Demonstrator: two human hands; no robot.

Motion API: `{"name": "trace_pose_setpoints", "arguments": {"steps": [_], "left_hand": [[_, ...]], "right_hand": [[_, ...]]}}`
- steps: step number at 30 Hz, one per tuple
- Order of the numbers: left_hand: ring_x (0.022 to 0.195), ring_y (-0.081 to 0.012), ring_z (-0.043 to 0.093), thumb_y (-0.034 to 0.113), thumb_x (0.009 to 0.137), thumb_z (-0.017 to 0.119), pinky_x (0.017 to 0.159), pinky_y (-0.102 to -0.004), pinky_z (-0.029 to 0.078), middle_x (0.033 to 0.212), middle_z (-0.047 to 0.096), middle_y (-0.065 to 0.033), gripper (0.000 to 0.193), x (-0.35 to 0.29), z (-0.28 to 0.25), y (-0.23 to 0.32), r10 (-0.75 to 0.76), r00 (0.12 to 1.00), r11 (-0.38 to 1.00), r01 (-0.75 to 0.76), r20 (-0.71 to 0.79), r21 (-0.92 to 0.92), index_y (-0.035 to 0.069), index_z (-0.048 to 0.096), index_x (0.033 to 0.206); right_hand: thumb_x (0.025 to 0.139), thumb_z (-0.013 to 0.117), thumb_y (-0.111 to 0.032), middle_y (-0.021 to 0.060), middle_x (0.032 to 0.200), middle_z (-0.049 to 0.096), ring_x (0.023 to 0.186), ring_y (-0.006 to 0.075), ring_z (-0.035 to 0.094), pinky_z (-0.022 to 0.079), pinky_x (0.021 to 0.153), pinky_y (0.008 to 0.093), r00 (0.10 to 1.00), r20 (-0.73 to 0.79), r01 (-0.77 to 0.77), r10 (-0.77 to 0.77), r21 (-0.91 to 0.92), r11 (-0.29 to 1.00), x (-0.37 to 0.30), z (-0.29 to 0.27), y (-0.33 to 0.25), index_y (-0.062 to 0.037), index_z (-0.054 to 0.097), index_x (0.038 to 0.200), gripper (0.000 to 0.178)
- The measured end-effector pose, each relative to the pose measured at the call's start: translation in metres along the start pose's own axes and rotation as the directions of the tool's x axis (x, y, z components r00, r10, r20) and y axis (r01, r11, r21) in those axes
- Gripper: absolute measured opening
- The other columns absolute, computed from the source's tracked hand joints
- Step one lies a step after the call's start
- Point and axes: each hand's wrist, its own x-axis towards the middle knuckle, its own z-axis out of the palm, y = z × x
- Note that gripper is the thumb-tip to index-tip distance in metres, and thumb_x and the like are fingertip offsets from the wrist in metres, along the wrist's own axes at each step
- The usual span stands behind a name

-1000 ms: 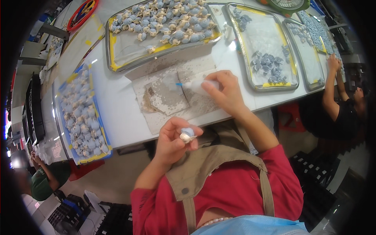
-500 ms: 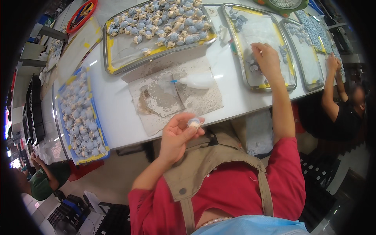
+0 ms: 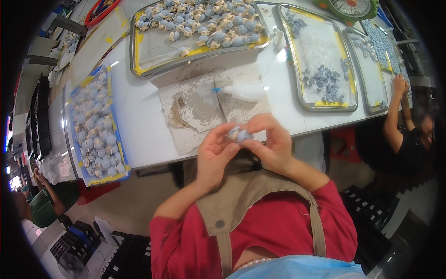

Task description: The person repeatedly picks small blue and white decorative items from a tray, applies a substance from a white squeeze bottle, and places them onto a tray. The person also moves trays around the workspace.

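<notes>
Both my hands meet above the table's front edge, round one small blue-and-cream figurine piece. Its cream side lies against the fingers of my left hand, which are closed on it. From the other side, the thumb and fingertips of my right hand pinch at its blue-grey side. Whether my right fingers hold a separate small part there cannot be made out. Just beyond my hands lies a stained cardboard sheet with a white squeeze bottle on its side, its blue tip pointing left.
A metal tray of similar pieces stands at the back. On the left is a blue tray, also filled. Petal-like grey parts lie in a tray on the right. A green fan and a co-worker's hands are further right.
My right hand has come back from the right-hand tray to the figurine piece in my left hand. The grey parts in that tray are now uncovered. The view has shifted slightly.
</notes>
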Motion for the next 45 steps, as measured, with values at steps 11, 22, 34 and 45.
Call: {"name": "trace_pose_setpoints", "arguments": {"steps": [11,22,34,45], "left_hand": [[0.103,-0.0165,0.053,-0.002,0.086,0.053,0.088,-0.0278,0.043,0.118,0.051,-0.0112,0.035,-0.003,0.007,0.007,0.074,0.997,0.995,-0.074,0.003,0.069,-0.002,0.044,0.12],[0.1,-0.0146,0.053,-0.005,0.082,0.057,0.086,-0.0266,0.044,0.118,0.051,-0.0121,0.036,-0.003,0.002,0.003,0.112,0.994,0.976,-0.112,0.007,0.185,-0.003,0.047,0.116],[0.098,-0.0142,0.054,-0.004,0.082,0.058,0.083,-0.0253,0.046,0.115,0.053,-0.0118,0.033,-0.007,0.005,0.003,0.196,0.98,0.934,-0.192,0.02,0.3,-0.005,0.048,0.114],[0.092,-0.0127,0.057,-0.002,0.082,0.06,0.08,-0.0244,0.048,0.108,0.058,-0.0101,0.035,-0.007,0.008,0.007,0.212,0.976,0.91,-0.215,0.047,0.354,-0.006,0.051,0.115]], "right_hand": [[0.056,0.075,-0.007,-0.0027,0.084,0.062,0.083,0.019,0.054,0.029,0.075,0.0327,0.951,0.076,0.287,-0.3,-0.585,0.759,-0.002,0.002,-0.001,-0.0135,0.064,0.09,0.036],[0.056,0.074,-0.007,-0.004,0.08,0.061,0.078,0.0151,0.055,0.026,0.07,0.0336,0.951,0.079,0.288,-0.299,-0.582,0.761,-0.003,-0.001,-0.005,-0.0146,0.066,0.087,0.032],[0.058,0.074,-0.009,-0.0035,0.074,0.062,0.077,0.0157,0.057,0.027,0.074,0.0347,0.958,0.069,0.261,-0.277,-0.606,0.751,-0.005,-0.002,-0.01,-0.0133,0.064,0.08,0.024],[0.059,0.073,-0.01,-0.0041,0.069,0.059,0.077,0.0148,0.057,0.028,0.076,0.0363,0.95,0.122,0.294,-0.288,-0.663,0.689,-0.001,-0.006,-0.023,-0.0151,0.063,0.076,0.02]]}}
